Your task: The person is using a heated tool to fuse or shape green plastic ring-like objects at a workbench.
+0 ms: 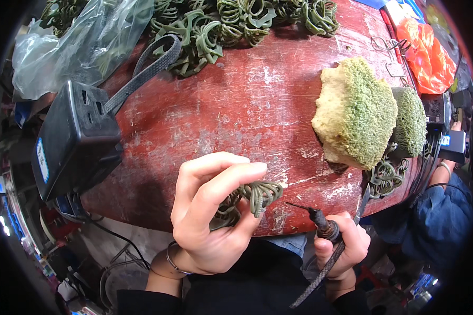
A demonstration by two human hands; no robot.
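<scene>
My left hand (210,210) is curled around a bunch of looped olive-green strands (260,199), pinched between fingers and thumb just above the table's front edge. My right hand (344,247) grips a dark pen-like hot tool (323,224), like a soldering iron, whose thin tip points left toward the bunch, a short gap away. A long grey braided strip (312,291) runs diagonally beside the right hand and hangs below it. Above and right of the hands sits a rough yellow-green foam block (355,113), with a second green block (410,121) behind it and more looped strands (386,176) below.
The scratched red table (236,115) carries piles of green loops (247,21), a clear plastic bag (63,58), a black box with a strap (71,142), an orange bag (425,52) and cables at the right edge. Another person's arm (441,189) is at the far right.
</scene>
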